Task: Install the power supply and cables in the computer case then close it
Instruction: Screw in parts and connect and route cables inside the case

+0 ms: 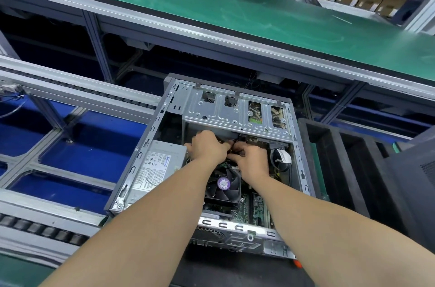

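With the power supply seated at the case's left, left hand and right hand both pinch thin cables under the drive cage, where a skewed push could bend pins or slack could foul the fan.

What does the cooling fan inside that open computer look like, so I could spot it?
Find the open computer case in the middle, its silver power supply along the left side. Right of that box, near the case's middle, sits a square black cooling fan. Its round purple label at the hub sets it apart from everything around.
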`<state>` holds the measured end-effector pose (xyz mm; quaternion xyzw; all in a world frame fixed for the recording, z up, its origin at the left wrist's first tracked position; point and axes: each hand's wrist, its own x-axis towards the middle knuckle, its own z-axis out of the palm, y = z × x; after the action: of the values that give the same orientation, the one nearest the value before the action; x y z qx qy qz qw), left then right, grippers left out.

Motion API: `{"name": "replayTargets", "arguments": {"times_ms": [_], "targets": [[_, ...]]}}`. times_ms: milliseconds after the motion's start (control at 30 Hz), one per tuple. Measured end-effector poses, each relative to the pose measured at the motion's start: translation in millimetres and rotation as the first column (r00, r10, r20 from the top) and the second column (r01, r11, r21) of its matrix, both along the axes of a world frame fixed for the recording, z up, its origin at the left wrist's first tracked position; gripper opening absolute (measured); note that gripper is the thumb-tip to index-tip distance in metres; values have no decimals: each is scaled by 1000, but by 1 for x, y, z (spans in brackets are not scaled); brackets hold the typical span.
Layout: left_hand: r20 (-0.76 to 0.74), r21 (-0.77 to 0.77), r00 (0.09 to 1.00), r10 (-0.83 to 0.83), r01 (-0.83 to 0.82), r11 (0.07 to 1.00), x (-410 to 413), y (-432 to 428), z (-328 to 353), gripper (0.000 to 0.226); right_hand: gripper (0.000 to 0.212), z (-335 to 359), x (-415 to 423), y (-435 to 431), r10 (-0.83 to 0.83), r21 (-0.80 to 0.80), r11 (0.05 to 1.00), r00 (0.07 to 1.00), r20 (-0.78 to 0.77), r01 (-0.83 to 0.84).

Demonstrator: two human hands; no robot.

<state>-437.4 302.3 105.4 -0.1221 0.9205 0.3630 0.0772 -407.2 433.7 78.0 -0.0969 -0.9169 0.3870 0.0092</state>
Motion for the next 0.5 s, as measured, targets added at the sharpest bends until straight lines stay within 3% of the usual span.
{"name": "replayTargets", "arguments": {"times_ms": [133,300,500], "targets": [[36,81,997,67,-70,994,-4,-2,1,55,25,-5,-4,-4,-26,6,1000,1000,-18,26],[68,51,998,7,-10,999,-5,-4,2,43,30,-10,-6,-2,73,133,989,996,-48,-66],[40,-3,998,-42,42,999,-2,-2,7,33,34,-14,-5,1,275,439,869,960,-50,-227]]}}
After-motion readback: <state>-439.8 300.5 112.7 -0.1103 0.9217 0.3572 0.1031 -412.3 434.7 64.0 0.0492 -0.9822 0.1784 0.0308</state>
